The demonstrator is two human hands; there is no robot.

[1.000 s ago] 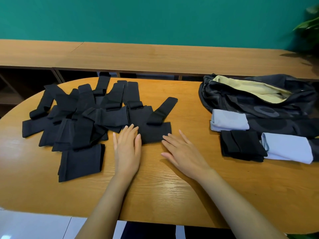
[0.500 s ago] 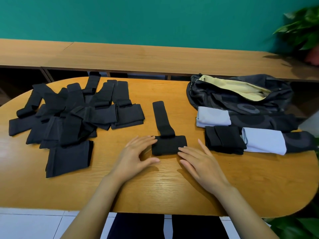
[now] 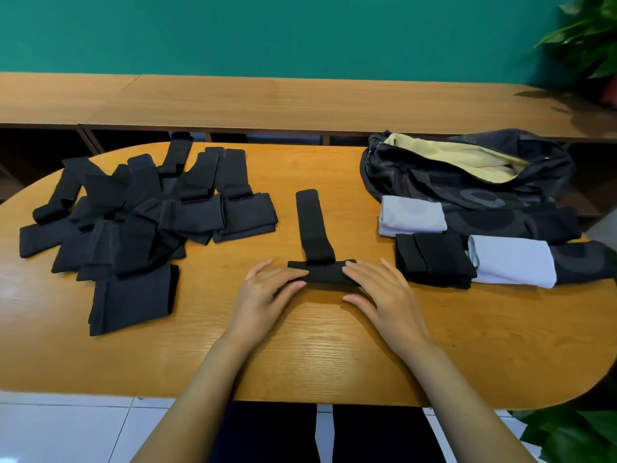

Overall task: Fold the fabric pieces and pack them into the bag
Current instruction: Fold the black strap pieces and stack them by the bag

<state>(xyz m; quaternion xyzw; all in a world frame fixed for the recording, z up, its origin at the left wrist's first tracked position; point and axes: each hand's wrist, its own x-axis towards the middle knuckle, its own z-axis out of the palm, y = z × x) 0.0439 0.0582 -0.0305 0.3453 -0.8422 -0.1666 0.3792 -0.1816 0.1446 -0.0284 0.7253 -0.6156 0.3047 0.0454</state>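
One black fabric piece (image 3: pixel 325 275) with a long strap (image 3: pixel 314 225) pointing away from me lies at the middle of the table. Its wide part forms a narrow band between my hands. My left hand (image 3: pixel 263 292) pinches the band's left end between fingers and thumb. The straight fingers of my right hand (image 3: pixel 384 292) rest on its right end, thumb held apart. A heap of several unfolded black pieces (image 3: pixel 140 222) lies at the left. The dark bag (image 3: pixel 467 175) lies at the back right, mouth open, yellow lining showing.
In front of the bag lie a folded black piece (image 3: pixel 434 259) and two folded grey pieces (image 3: pixel 412 220) (image 3: pixel 514 262). A long wooden bench (image 3: pixel 300 101) runs behind the oval table (image 3: pixel 317 355). Potted plants stand at the right edge (image 3: pixel 591 45).
I pulled one black piece from the heap to the middle of the table. Its wide part has become a narrower band, and both hands have moved onto its ends.
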